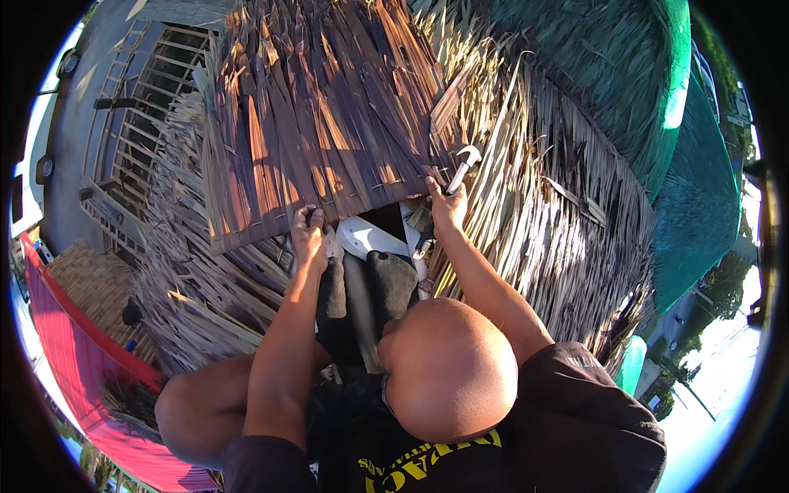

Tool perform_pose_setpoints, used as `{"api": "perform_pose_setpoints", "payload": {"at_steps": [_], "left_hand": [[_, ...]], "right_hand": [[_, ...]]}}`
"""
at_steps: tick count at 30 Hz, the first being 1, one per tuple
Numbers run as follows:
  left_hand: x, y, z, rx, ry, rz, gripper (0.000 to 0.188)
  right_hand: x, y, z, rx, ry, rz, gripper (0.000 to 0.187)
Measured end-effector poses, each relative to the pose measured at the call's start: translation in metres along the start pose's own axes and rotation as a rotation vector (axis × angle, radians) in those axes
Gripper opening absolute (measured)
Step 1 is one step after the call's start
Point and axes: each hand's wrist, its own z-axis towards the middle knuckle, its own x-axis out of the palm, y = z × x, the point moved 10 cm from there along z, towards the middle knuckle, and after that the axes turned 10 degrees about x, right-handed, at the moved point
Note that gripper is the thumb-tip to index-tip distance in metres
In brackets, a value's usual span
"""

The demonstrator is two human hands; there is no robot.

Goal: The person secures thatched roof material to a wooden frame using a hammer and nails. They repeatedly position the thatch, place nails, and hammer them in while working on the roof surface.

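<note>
Thatch panel (pixel 325 123) extends ahead from left hand (pixel 308 237), pinching its edge, and right hand (pixel 448 207), clasping hammer (pixel 461 172).

Your leaf panel (pixel 329 131): reddish brown, purple-brown in the shade, copper where sun hits. Long lengthwise streaks, dappled shadow. Thatch to your right (pixel 567 255): straw and grey-tan, near-white glare patches, fine streaks. Hammer (pixel 469 154): pale silver head. Your shirt (pixel 583 419): black, yellow lettering (pixel 415 470) on it. Covering at your far right (pixel 699 222): deep green, brighter along its upper rim. Roof at your lower left (pixel 86 353): red edge, pinkish face. Pavement (pixel 70 148): blue-grey.
</note>
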Motion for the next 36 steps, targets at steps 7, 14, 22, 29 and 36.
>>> {"api": "perform_pose_setpoints", "payload": {"at_steps": [7,14,22,29,36], "left_hand": [[0.024,-0.036,-0.027,-0.326,0.182,0.065,0.011],[0.052,-0.107,-0.010,-0.250,0.681,0.642,0.008],[0.197,-0.085,-0.017,0.438,0.732,0.814,0.011],[0.195,-0.030,-0.011,0.402,0.544,0.812,0.018],[0.208,-0.037,-0.026,0.578,0.638,0.990,0.015]], "right_hand": [[0.006,-0.006,0.023,0.038,0.025,-0.519,0.053],[0.010,-0.011,0.033,0.092,0.087,-0.633,0.063],[0.002,-0.013,0.033,0.062,-0.004,-0.575,0.057],[-0.003,0.026,0.007,-0.084,0.136,-0.561,0.053],[-0.054,0.038,-0.087,-0.298,0.371,-0.816,0.028]]}}
